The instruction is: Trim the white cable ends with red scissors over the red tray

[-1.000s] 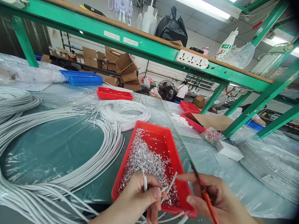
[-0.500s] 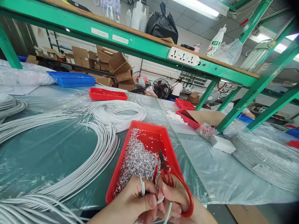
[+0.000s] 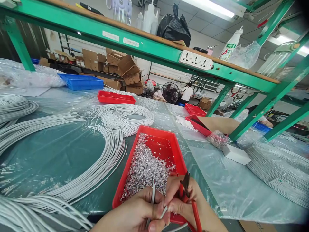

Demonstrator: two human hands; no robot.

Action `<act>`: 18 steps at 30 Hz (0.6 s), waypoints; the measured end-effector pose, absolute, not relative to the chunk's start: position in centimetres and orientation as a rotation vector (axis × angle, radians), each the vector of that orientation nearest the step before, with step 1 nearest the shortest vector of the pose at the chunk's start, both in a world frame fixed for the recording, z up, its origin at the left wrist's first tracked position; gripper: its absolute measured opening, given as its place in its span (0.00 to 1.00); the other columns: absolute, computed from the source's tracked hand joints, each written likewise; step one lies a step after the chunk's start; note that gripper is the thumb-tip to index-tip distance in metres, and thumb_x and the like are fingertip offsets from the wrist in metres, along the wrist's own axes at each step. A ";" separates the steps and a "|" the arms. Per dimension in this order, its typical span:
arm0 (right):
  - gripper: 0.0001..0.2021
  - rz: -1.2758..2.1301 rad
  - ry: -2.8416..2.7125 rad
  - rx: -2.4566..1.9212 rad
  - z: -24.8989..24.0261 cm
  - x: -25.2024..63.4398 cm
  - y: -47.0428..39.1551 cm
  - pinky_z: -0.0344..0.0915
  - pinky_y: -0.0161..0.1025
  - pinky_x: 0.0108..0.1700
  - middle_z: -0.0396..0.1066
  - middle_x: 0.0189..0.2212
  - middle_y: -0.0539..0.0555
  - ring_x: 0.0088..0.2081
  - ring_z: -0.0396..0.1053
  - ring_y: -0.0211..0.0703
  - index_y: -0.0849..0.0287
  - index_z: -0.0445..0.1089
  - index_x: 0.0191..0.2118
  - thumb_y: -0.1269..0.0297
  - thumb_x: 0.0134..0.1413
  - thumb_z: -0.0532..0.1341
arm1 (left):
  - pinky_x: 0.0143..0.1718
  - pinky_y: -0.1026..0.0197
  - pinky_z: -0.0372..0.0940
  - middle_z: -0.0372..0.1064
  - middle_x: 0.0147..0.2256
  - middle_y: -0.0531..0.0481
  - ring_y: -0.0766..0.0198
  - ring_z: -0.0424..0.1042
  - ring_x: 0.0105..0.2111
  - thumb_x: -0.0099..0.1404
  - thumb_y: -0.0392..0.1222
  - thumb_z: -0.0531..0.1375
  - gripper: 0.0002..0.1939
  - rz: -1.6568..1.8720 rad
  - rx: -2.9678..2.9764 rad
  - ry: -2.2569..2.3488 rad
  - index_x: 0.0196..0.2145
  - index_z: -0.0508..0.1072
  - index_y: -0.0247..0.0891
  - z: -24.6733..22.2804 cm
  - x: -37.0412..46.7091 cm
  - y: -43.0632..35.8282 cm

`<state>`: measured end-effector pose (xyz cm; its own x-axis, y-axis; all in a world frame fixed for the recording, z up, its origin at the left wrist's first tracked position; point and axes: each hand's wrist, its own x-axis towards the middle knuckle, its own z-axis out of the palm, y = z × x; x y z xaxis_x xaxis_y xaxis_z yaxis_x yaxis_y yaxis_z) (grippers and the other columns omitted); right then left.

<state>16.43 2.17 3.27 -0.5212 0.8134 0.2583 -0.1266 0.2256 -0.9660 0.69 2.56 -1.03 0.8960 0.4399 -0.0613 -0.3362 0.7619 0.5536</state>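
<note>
Close to the bottom of the view, my left hand [image 3: 142,207] is closed on a thin white cable [image 3: 153,193], whose end pokes up between the fingers. My right hand [image 3: 185,201] meets it, thumb and forefinger pinching at a white cable end beside the left fingertips. Tucked in the right palm are red-handled scissors [image 3: 185,185], with dark blades pointing up. Both hands are over the near end of a red tray [image 3: 180,154] holding a heap of small silvery scraps [image 3: 147,161]. What exactly lies between the touching fingertips is hidden.
Coiled white cables [image 3: 96,170] spread over the plastic-covered table at left, with another coil [image 3: 127,117] behind. A green shelf frame [image 3: 145,48] with a power strip [image 3: 195,60] crosses above. A white box [image 3: 236,154] and wrapped cable coil [image 3: 280,174] lie right.
The scissors have turned and shifted right and lower in my right hand. My right fingers have come in to pinch at the cable end by the left hand. The view has shifted slightly.
</note>
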 end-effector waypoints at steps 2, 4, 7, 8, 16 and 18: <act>0.03 1.451 -1.591 -0.609 2.2 16.1 2.3 0.55 0.27 0.29 0.64 0.22 0.52 0.25 0.61 0.30 0.63 0.72 0.31 0.74 0.46 0.63 | 0.10 0.73 0.38 0.51 0.14 0.57 0.79 0.47 0.09 0.52 0.39 0.63 0.14 0.435 0.535 0.182 0.25 0.60 0.30 -1.1 0.6 2.6; 0.03 1.505 -1.446 -0.579 1.0 15.6 2.3 0.55 0.26 0.27 0.62 0.22 0.51 0.23 0.59 0.28 0.64 0.69 0.30 0.70 0.51 0.61 | 0.10 0.72 0.39 0.52 0.15 0.56 0.78 0.48 0.09 0.54 0.45 0.63 0.17 0.484 0.569 0.215 0.26 0.60 0.30 -1.4 0.7 2.7; 0.07 1.586 -1.184 -0.585 -0.5 15.0 1.9 0.53 0.24 0.25 0.59 0.21 0.50 0.22 0.56 0.25 0.65 0.65 0.30 0.66 0.55 0.59 | 0.10 0.72 0.42 0.54 0.18 0.56 0.79 0.49 0.10 0.58 0.53 0.60 0.21 0.629 0.701 0.279 0.29 0.59 0.30 -1.9 1.1 2.6; 0.08 1.615 -1.107 -0.590 -0.8 15.0 1.8 0.53 0.25 0.25 0.58 0.21 0.49 0.21 0.56 0.25 0.65 0.64 0.30 0.65 0.56 0.58 | 0.10 0.72 0.43 0.55 0.18 0.56 0.78 0.50 0.10 0.58 0.55 0.58 0.23 0.676 0.768 0.282 0.29 0.58 0.30 -2.0 1.3 2.6; 0.10 1.755 -0.882 -0.572 -0.4 15.0 1.6 0.55 0.27 0.25 0.55 0.20 0.48 0.20 0.53 0.26 0.65 0.63 0.28 0.63 0.54 0.60 | 0.16 0.74 0.55 0.58 0.16 0.52 0.76 0.57 0.14 0.52 0.56 0.62 0.25 0.797 0.879 0.480 0.28 0.64 0.26 -1.7 1.6 2.2; 0.15 1.843 -0.867 -0.596 0.1 14.7 1.6 0.51 0.27 0.22 0.53 0.17 0.47 0.16 0.47 0.25 0.65 0.63 0.26 0.58 0.55 0.58 | 0.15 0.72 0.56 0.59 0.17 0.50 0.73 0.60 0.13 0.56 0.54 0.61 0.22 0.786 0.838 0.285 0.27 0.64 0.27 -2.6 1.6 2.4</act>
